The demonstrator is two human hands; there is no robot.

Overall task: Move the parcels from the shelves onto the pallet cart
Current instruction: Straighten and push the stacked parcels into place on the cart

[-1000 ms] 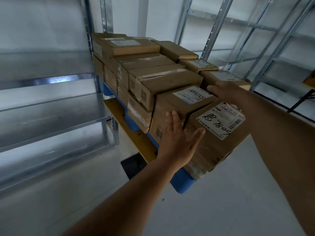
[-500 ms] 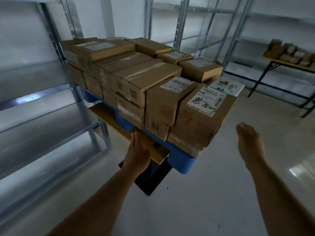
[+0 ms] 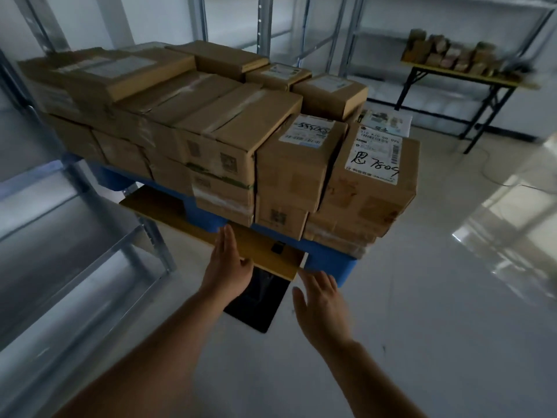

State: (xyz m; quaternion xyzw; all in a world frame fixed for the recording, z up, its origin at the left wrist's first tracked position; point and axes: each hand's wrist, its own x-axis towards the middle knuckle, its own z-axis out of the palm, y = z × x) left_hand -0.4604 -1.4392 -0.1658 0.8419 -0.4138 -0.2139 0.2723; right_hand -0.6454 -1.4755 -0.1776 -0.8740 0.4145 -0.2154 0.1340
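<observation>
My left hand (image 3: 226, 268) and right hand (image 3: 322, 303) hover flat-fingered, grip wide and holding nothing, just below the pallet cart (image 3: 327, 257). Parcels (image 3: 241, 131) sit stacked on it; the nearest label (image 3: 375, 155) reads "7809" (handwritten), its neighbour's label (image 3: 307, 132) "55505".

Stacked parcels (image 3: 217, 128) on pallet cart (image 3: 328, 260), left hand (image 3: 226, 268) and right hand (image 3: 322, 306) empty, fingers straight.
</observation>
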